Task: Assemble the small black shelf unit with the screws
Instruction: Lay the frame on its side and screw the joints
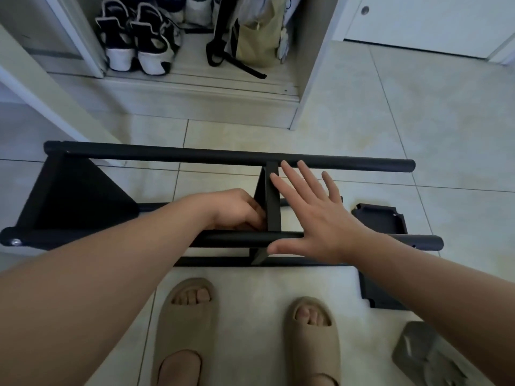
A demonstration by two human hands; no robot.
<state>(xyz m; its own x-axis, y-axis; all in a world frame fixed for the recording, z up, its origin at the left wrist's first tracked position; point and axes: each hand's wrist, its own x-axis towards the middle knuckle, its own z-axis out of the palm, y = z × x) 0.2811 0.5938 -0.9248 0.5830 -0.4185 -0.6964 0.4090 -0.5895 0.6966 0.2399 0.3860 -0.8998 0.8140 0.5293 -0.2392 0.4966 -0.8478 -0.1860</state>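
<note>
Seen lying on its side on the tiled floor (pixel 418 121), just ahead of two tan slippers (pixel 184 324): the black shelf unit (pixel 75 196), part-built. Left hand (pixel 234 210) with its grip curled onto the near edge of the middle panel (pixel 272 207); no telling of any screw pinched there, tips hidden. Right hand (pixel 315 215) with its grip apart, spread flat against the same panel, thumb along the near tube (pixel 423 242).

Judged stiff, light enough to shift one-handed, smooth-painted and probably slippery; liable to rack with joints loose. Best taken by the tubes close beside a panel, not by a thin panel edge.

Open floor to the right. Closet step (pixel 195 104) near, beyond the far tube (pixel 195 154). Loose black panel (pixel 381 220) just beyond the near tube, toward its right end.
</note>
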